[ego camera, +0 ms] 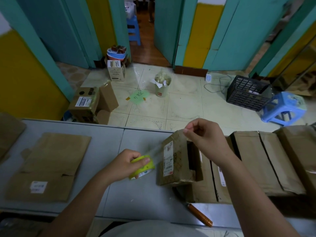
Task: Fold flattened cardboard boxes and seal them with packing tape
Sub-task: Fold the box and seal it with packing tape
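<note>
A flattened cardboard box [49,166] lies on the left of the grey table [106,144], brown and creased, with a white label near its front; the left hand [126,164] curls round a yellow-green tape roll [143,166]; a clear tape strip [159,149] stretches up and rightward beside a small folded box [176,161] bearing a long white label; the right hand [203,135] pinches the strip's end, its other fingers curled

I see a lime-yellow tape roll [142,166] at lower centre and a brown box [177,175] with a white label [168,159] on a grey table [106,151]. At the right of the frame are a blue stool [283,108] and a black lattice crate [246,94]. The handle [200,215] at the bottom looks orange-brown, I think.
</note>
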`<state>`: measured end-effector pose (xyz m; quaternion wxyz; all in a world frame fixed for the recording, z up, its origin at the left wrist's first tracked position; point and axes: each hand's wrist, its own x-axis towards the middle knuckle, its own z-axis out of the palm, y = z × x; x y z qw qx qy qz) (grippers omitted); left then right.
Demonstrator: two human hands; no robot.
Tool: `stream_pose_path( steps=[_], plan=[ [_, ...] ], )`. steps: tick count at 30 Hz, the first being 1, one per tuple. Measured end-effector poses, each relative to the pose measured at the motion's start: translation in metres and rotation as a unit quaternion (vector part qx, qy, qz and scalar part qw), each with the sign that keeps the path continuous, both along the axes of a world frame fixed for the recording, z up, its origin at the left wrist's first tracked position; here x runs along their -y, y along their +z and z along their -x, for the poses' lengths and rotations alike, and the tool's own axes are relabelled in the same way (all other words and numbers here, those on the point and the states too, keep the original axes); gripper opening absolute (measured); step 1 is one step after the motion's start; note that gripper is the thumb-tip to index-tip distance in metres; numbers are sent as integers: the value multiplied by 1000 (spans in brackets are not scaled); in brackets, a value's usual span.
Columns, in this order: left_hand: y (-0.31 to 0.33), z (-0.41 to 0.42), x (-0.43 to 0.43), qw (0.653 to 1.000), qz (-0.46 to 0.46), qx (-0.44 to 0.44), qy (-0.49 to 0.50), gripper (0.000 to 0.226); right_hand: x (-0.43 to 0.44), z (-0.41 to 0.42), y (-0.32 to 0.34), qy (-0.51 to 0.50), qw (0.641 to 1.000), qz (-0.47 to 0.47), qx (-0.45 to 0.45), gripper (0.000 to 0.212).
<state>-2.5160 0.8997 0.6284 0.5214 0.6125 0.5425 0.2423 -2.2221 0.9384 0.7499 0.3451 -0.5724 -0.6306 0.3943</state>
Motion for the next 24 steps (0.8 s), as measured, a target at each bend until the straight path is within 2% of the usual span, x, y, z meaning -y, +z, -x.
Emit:
stream_pose_path(
  steps=[6,10,15,19,22,24],
  plan=[
    [-17,-3,12,998,44,27,-28,39,-10,11,-1,36,998,-22,42,8],
    [-27,0,17,997,61,30,-21,52,-10,12,-8,57,996,-16,61,8],
    [-41,3,18,996,89,-2,-19,34,-2,29,-18,103,990,-9,94,9],
    [-38,3,19,995,97,0,-13,41,-9,36,-24,100,991,1,91,7],
    [-24,-2,22,997,81,3,-4,30,-23,28,-29,82,994,8,78,7],
    [-18,-14,29,998,67,9,15,44,-36,18,-34,63,995,-2,76,8]
  ],
)
